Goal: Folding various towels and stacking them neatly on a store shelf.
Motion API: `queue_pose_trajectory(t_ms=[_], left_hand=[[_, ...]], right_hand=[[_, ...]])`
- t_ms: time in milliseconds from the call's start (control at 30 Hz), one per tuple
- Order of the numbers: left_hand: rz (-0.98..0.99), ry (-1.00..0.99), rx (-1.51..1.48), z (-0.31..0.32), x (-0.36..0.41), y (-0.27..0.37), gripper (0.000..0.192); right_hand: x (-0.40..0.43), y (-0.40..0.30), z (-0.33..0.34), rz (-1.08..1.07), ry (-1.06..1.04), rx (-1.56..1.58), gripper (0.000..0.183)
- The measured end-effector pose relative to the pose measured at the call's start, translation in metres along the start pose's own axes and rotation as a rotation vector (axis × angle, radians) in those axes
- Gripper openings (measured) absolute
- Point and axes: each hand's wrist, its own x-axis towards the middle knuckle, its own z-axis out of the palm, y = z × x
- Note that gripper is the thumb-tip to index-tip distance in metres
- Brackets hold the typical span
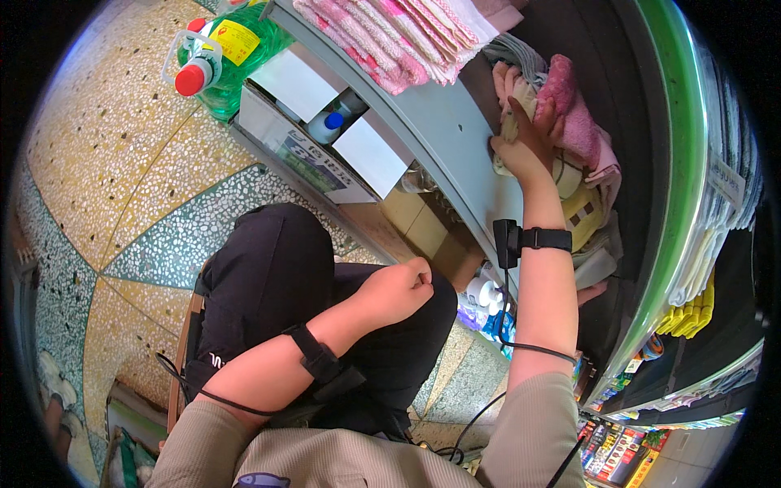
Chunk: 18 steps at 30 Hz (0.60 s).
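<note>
My right hand [531, 137] reaches over a grey shelf onto a heap of folded cloths. Its fingers are spread and touch a cream cloth [509, 122] and a pink towel [573, 122]; the fingertips are partly hidden. Beneath my right forearm, a yellow towel with brown squares [583, 216] lies in the heap. A stack of pink and white towels [390, 36] sits at the shelf's front edge, left of this hand. My left hand [399, 290] is curled closed above my dark trousers, with nothing visible in it.
Below the grey shelf [427, 128] stands an open carton [305, 152] of bottles with blue caps. Green liquid jugs with red caps [210, 67] stand beside it. A green-edged shelf [677, 183] with packed towels curves along the right. Black cables [506, 305] hang from my wrist straps.
</note>
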Motion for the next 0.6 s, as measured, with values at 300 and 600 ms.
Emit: queue_pose_trajectory(t_ms=[300, 600], left_hand=[[0.0, 0.012, 0.087, -0.002, -0.002, 0.002, 0.016], [-0.009, -0.003, 0.162, -0.003, -0.002, 0.001, 0.017]], right_hand=[[0.013, 0.036, -0.018, 0.131, 0.157, 0.094, 0.054], [0.037, 0.159, -0.028, 0.396, 0.472, 0.477, 0.048]])
